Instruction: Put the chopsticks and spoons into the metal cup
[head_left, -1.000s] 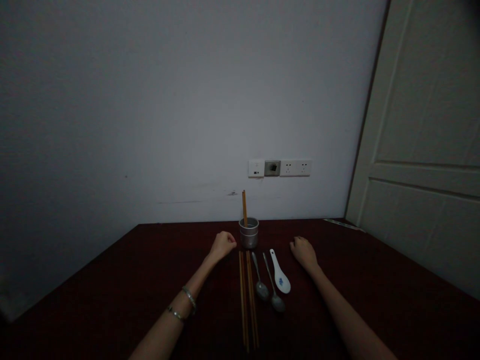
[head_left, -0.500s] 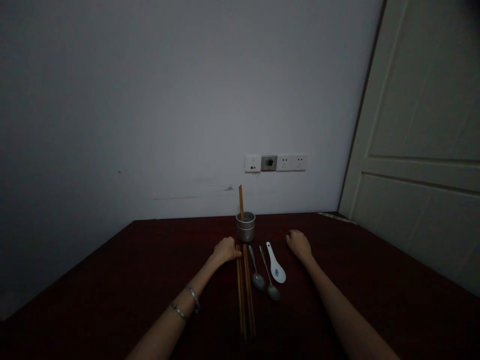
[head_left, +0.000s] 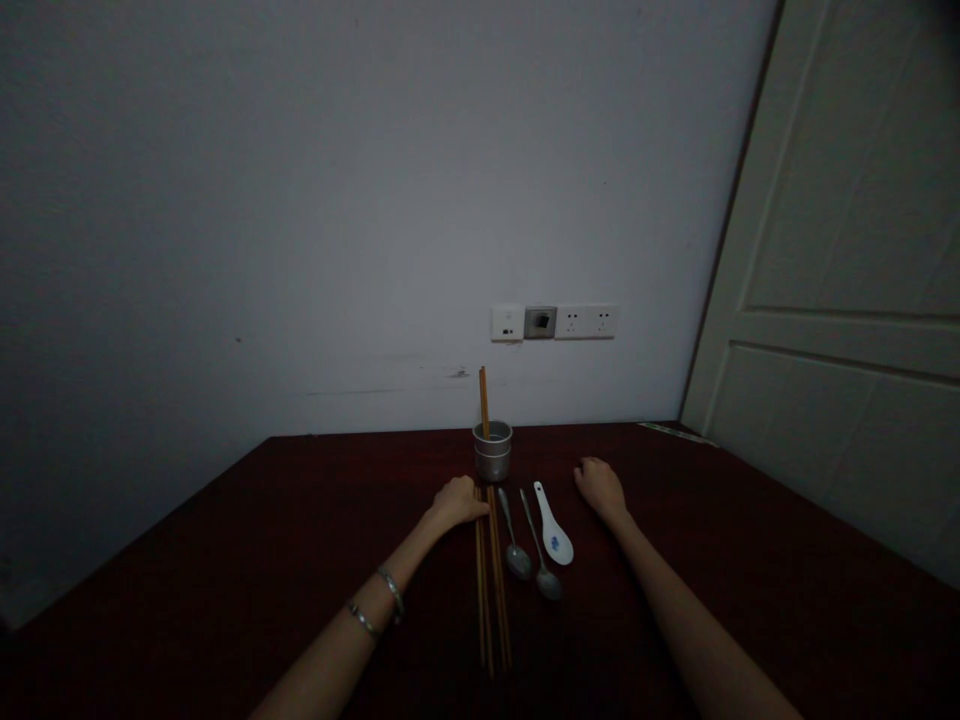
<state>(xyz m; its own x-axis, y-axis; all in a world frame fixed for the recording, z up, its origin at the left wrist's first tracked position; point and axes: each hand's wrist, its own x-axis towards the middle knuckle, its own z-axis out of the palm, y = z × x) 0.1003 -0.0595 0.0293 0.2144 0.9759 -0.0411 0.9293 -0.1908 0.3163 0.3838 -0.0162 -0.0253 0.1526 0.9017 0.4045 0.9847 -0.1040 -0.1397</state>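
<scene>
My left hand (head_left: 459, 502) is at the upper ends of the left pair of wooden chopsticks (head_left: 484, 600), its thumb across them and its fingers closed around the tops. Just right of that pair lies a second pair of chopsticks (head_left: 499, 590). Beside them rest two metal spoons, a shorter one (head_left: 517, 562) and a long-handled one (head_left: 548, 583), then a white soup spoon (head_left: 556, 540) with a blue pattern. Behind stands a metal cup (head_left: 493, 462) with chopsticks (head_left: 484, 402) upright in it. My right hand (head_left: 601, 488) rests on the table, fingers curled in, with nothing seen in it.
The dark red table (head_left: 337, 560) reaches back to a pale wall (head_left: 337, 200) with sockets (head_left: 586, 322). A thin flat strip (head_left: 679, 433) lies at the table's back right edge, near a white door (head_left: 840, 390).
My left hand has shifted slightly right, and its thumb reaches further across the chopsticks. My right hand stays in place. The view has tilted a little.
</scene>
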